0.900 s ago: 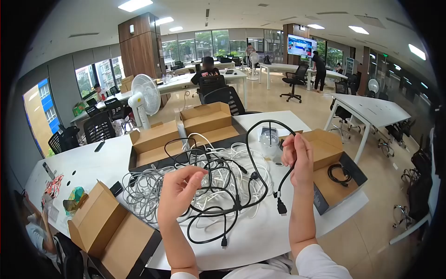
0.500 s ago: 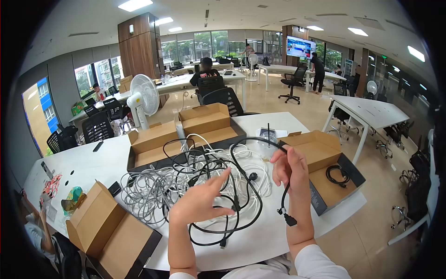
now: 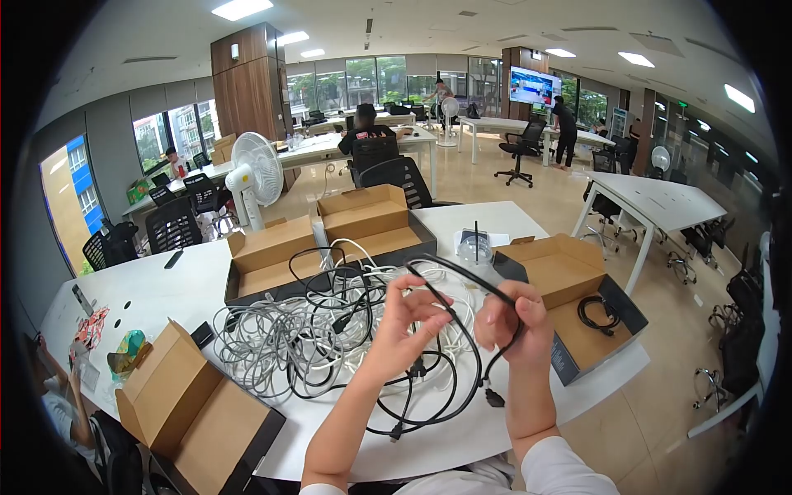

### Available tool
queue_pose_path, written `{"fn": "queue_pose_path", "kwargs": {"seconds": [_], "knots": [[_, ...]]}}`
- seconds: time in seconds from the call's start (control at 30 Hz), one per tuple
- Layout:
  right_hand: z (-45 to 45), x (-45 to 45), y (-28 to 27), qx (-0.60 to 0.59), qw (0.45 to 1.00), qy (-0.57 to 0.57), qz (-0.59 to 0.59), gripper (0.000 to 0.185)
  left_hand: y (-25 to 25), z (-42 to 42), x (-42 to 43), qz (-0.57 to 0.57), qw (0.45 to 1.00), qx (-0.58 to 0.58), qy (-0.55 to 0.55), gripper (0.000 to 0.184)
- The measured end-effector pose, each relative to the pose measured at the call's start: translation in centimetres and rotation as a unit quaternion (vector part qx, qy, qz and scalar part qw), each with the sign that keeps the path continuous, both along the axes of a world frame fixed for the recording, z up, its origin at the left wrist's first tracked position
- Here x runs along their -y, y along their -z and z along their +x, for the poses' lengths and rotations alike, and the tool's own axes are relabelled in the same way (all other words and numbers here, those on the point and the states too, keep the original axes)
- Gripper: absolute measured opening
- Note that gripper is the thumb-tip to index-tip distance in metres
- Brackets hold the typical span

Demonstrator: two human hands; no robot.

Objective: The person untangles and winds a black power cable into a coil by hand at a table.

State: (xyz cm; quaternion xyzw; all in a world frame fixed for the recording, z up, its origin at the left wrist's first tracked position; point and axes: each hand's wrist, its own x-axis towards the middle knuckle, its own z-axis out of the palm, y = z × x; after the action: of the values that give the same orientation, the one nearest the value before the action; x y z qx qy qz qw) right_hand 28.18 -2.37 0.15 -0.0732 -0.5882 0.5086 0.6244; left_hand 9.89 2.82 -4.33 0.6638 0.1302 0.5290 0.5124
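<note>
A black power cord (image 3: 480,363) hangs in loops in front of me, its dark plug end (image 3: 493,398) dangling below my right hand. My right hand (image 3: 513,320) is closed around this cord. My left hand (image 3: 408,320) has its fingers curled loosely about another stretch of the same cord, thumb and fingertips near each other. Beneath both hands lies a tangle of grey and white cables (image 3: 276,338) mixed with black ones, on the white table (image 3: 330,445). A second black plug (image 3: 396,431) rests near the table's front.
An open cardboard box (image 3: 569,264) at the right contains a coiled black cable (image 3: 600,313). Two more open boxes (image 3: 363,219) stand behind the tangle, another (image 3: 194,404) at front left. A clear plastic cup (image 3: 475,247) stands behind my right hand. Someone's arm (image 3: 78,404) shows at far left.
My left hand has moved right and up, from stretched fingers to curled around the cord. My right hand has dropped slightly, and the cord's loop has shifted right.
</note>
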Motion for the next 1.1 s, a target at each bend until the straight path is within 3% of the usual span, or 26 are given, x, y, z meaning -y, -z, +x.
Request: {"fn": "queue_pose_path", "kwargs": {"seconds": [0.03, 0.13, 0.27, 0.3, 0.37, 0.47, 0.6, 0.9, 1.1], "knots": [[0.2, -0.1, 0.0, -0.034, 0.999, -0.021, -0.009, 0.047, -0.2, -0.1, 0.0, -0.010, 0.999, 0.049, -0.002, 0.041], [0.6, -0.8, -0.2, -0.061, 0.997, 0.027, 0.032, 0.045, -1.3, -1.4, 0.5, -0.060, 0.992, 0.102, -0.039, 0.045], [0.8, -0.4, -0.8, 0.026, 0.985, 0.153, 0.081, 0.047, -2.3, -2.7, 0.9, -0.029, 0.996, 0.061, -0.063, 0.035], [0.9, -0.7, -0.7, 0.053, 0.969, 0.211, 0.115, 0.046, -2.2, -2.5, 1.0, -0.009, 0.993, 0.072, -0.088, 0.024], [1.1, -1.5, -0.3, 0.107, 0.922, 0.324, 0.180, 0.043, -2.3, -3.0, 1.3, -0.012, 0.994, 0.058, -0.087, 0.020], [0.9, -1.0, -0.9, 0.167, 0.873, 0.423, 0.175, 0.038, -2.5, -3.2, 1.7, -0.002, 0.995, 0.049, -0.089, 0.019], [1.2, -0.8, -0.9, 0.205, 0.895, 0.370, 0.144, 0.032, -2.8, -3.6, 2.3, -0.018, 0.995, 0.051, -0.089, 0.020], [0.3, -0.5, -1.2, 0.222, 0.876, 0.424, 0.066, 0.019, -3.2, -3.4, 2.7, -0.067, 0.993, 0.040, -0.089, 0.021], [-0.2, -1.2, -0.8, 0.205, 0.846, 0.477, 0.121, 0.011, -2.8, -2.9, 2.4, -0.124, 0.991, 0.020, -0.035, 0.020]]}}
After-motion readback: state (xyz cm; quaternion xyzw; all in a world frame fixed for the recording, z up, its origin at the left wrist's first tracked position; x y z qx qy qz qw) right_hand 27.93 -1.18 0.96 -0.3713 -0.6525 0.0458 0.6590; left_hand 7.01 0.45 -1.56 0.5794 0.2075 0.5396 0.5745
